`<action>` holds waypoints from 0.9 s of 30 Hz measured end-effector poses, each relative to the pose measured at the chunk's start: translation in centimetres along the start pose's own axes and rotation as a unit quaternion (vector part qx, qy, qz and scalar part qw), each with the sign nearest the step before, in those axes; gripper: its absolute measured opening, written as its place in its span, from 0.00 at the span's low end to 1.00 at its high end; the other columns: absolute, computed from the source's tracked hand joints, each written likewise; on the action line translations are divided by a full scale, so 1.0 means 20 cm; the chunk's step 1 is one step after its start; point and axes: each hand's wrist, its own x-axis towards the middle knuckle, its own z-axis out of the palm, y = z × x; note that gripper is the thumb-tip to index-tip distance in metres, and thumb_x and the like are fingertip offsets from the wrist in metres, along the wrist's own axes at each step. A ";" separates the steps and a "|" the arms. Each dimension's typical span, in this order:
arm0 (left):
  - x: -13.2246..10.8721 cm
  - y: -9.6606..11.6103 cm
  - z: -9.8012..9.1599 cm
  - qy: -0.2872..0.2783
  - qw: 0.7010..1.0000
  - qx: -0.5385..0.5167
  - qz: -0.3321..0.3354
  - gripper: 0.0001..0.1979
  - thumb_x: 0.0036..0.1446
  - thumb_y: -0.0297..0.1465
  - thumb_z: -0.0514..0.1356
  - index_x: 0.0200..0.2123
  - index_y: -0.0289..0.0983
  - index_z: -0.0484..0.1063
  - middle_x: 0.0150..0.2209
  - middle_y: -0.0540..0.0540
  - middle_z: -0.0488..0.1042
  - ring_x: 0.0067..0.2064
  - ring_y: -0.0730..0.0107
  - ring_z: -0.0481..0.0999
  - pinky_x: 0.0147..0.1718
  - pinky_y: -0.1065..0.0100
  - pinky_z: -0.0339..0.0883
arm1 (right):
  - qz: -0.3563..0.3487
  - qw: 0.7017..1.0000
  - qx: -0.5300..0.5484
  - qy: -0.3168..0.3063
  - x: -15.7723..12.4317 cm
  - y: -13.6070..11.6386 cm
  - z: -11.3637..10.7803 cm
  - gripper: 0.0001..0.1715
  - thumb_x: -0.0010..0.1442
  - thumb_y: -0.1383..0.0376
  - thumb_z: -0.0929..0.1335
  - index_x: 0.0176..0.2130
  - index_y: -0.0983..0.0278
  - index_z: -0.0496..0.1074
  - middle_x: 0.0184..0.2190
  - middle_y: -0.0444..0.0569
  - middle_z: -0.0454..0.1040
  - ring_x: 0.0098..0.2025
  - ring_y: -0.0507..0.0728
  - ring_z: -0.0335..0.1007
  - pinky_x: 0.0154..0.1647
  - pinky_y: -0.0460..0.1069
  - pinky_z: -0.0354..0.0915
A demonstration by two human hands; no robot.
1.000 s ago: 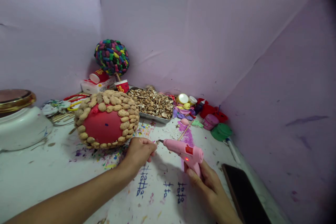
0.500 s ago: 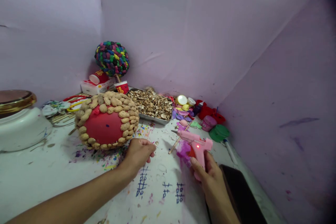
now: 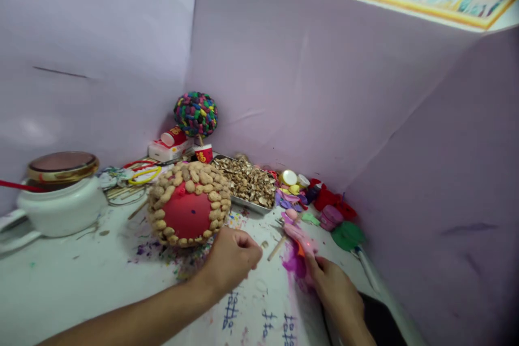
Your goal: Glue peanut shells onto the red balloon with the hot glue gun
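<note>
My left hand (image 3: 237,254) is closed in a pinch in front of the ball, with a small peanut shell (image 3: 264,245) at its fingertips. In my right hand (image 3: 334,286) is a pink hot glue gun (image 3: 300,237), its red light lit and its nozzle pointing left. Fingers are wrapped round its handle. Just behind my left hand sits a red balloon (image 3: 187,215), ringed with glued-on peanut shells (image 3: 221,200). Its front face is bare red with a small dark spot.
A metal tray of broken shells (image 3: 253,186) stands behind the ball. At left is a white pot (image 3: 67,208) with a lid. A multicoloured ball on a stick (image 3: 196,114) stands at the back. Deflated balloons (image 3: 292,201), a green cup (image 3: 347,235) and a wooden stick (image 3: 277,248) lie at right.
The view has tilted up and shifted left. My left hand, with the shell, and the glue gun have come closer together. The glue gun has turned, its nozzle tipping further down.
</note>
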 end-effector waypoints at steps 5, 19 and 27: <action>-0.15 0.24 -0.15 -0.059 0.998 0.004 0.038 0.08 0.39 0.31 0.57 0.14 0.35 0.69 0.13 0.51 0.65 0.15 0.76 0.60 0.14 0.73 0.50 | -0.136 0.966 -0.217 0.035 0.03 -0.06 -0.02 0.25 0.50 0.48 0.63 0.35 0.63 0.76 0.35 0.60 0.76 0.37 0.70 0.71 0.35 0.60 0.63; -0.11 0.49 -0.80 0.305 0.885 0.176 0.303 0.09 0.45 0.34 0.60 0.19 0.35 0.74 0.16 0.52 0.68 0.21 0.76 0.64 0.19 0.75 0.54 | -0.070 0.918 0.326 -0.216 -0.04 -0.72 0.47 0.44 0.44 0.46 0.69 0.55 0.61 0.60 0.58 0.58 0.60 0.56 0.66 0.59 0.46 0.58 0.62; 0.07 0.22 -0.79 0.332 0.865 0.164 0.338 0.10 0.49 0.34 0.57 0.23 0.36 0.74 0.24 0.50 0.75 0.28 0.71 0.71 0.28 0.73 0.63 | -0.056 0.815 0.475 -0.327 -0.11 -0.69 0.63 0.58 0.38 0.53 0.75 0.62 0.53 0.48 0.60 0.49 0.59 0.56 0.63 0.61 0.47 0.56 0.65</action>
